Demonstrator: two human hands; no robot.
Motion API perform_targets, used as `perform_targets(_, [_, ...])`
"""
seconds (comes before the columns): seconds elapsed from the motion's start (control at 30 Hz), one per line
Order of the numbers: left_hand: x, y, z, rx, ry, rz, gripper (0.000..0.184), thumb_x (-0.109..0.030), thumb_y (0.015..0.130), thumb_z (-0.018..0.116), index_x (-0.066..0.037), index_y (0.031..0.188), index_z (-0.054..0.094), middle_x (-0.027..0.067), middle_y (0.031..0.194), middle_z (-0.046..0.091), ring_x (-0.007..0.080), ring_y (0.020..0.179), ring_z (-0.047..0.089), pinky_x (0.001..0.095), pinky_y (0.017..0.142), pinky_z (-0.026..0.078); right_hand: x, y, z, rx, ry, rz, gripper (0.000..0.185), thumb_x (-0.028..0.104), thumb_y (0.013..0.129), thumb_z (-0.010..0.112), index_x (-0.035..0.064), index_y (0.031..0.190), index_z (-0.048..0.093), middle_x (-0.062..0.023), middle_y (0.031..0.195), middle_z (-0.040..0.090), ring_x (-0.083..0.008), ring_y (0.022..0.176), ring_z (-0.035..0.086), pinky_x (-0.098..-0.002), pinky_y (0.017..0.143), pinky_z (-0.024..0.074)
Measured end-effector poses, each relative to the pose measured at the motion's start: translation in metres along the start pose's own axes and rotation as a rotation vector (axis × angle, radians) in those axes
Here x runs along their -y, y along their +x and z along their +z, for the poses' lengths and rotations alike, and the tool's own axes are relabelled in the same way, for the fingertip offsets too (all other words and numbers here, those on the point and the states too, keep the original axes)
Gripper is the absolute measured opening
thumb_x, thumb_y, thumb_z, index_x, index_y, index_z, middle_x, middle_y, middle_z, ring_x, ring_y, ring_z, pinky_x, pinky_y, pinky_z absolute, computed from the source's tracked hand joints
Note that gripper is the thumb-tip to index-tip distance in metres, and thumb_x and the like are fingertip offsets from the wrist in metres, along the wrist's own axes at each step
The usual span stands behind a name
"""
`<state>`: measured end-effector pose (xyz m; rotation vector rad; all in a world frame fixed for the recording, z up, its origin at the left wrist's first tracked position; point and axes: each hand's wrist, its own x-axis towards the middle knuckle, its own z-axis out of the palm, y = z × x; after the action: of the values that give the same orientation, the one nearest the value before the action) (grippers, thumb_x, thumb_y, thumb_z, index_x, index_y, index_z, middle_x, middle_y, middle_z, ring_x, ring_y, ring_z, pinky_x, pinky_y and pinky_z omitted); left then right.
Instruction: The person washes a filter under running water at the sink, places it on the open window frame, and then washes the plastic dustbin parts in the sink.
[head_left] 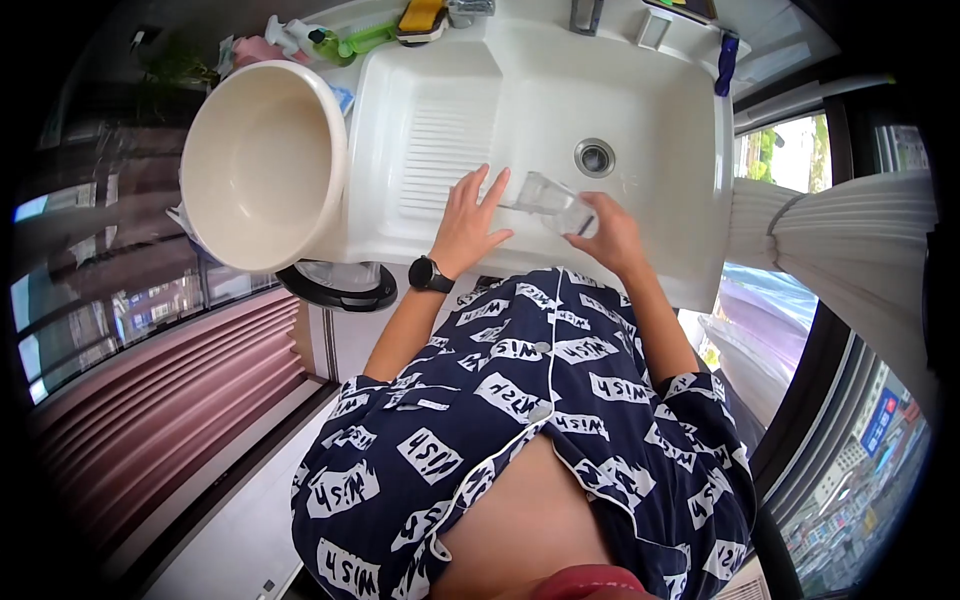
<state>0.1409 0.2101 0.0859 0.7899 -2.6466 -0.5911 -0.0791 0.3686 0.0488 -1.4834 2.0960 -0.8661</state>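
Observation:
Over the front part of the white sink (640, 105), my right hand (608, 232) grips a clear, transparent container (548, 198) by its right end. The container lies tilted sideways, its other end pointing left toward my left hand (470, 218). That hand is open with fingers spread, above the ribbed drainboard (450, 150), and holds nothing. A thin piece extends from the container's left end close to my left fingertips; whether they touch is unclear. The round metal drain (595, 158) sits behind my right hand.
A large cream basin (262, 165) stands left of the sink. Below it is a black-rimmed round object (340, 288). A yellow sponge (422, 15), a green brush (368, 38) and bottles line the back edge. Curtains and windows flank both sides.

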Motion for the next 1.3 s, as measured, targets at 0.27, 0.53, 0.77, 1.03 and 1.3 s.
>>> perform_targets(0.27, [-0.004,0.0,-0.023,0.269,-0.151,-0.085,0.05,-0.01,0.078,0.076,-0.013,0.125,0.061,0.0082,0.119,0.061,0.0271,0.094,0.067,0.0369,0.077,0.057,0.034,0.007,0.022,0.17,0.238,-0.184,0.065,0.018,0.071,0.084,0.0069,0.129,0.055,-0.0152,0.126,0.062,-0.0341,0.115,0.06,-0.043,0.094,0.0524])
perform_targets(0.53, [0.005,0.005,-0.044,0.008,-0.126,-0.217,0.045,-0.005,0.076,0.074,-0.005,0.119,0.061,0.0137,0.117,0.06,0.0304,0.098,0.064,0.0372,0.079,0.056,-0.072,0.04,0.063,0.365,0.364,0.108,0.038,0.019,0.085,0.07,0.0123,0.122,0.063,-0.0193,0.122,0.059,-0.0368,0.107,0.062,-0.0434,0.093,0.0515])
perform_targets(0.77, [0.008,0.0,-0.053,-0.033,-0.193,-0.476,0.049,0.0,0.073,0.075,-0.001,0.119,0.059,0.0155,0.115,0.058,0.0284,0.095,0.063,0.0355,0.081,0.054,-0.19,0.032,0.211,0.635,-0.134,0.35,0.034,0.014,0.084,0.065,0.0202,0.118,0.065,-0.0185,0.117,0.056,-0.0411,0.1,0.062,-0.049,0.09,0.0527])
perform_targets(1.03, [0.008,0.004,-0.045,-0.04,-0.209,-0.561,0.051,0.002,0.074,0.076,-0.002,0.122,0.059,0.0129,0.118,0.057,0.0227,0.09,0.066,0.032,0.08,0.054,-0.233,0.03,0.199,0.909,0.052,0.167,0.026,0.007,0.079,0.064,0.0109,0.104,0.065,-0.016,0.105,0.06,-0.0376,0.099,0.06,-0.0432,0.085,0.0525])
perform_targets(1.3, [0.01,0.021,-0.041,-0.014,-0.256,-0.627,0.052,0.003,0.076,0.076,-0.002,0.124,0.058,0.0124,0.118,0.057,0.0206,0.088,0.066,0.032,0.08,0.054,-0.289,0.048,0.088,-0.163,-0.087,0.5,0.019,0.003,0.08,0.064,0.0049,0.098,0.061,-0.0174,0.1,0.059,-0.0383,0.09,0.061,-0.0463,0.08,0.0518])
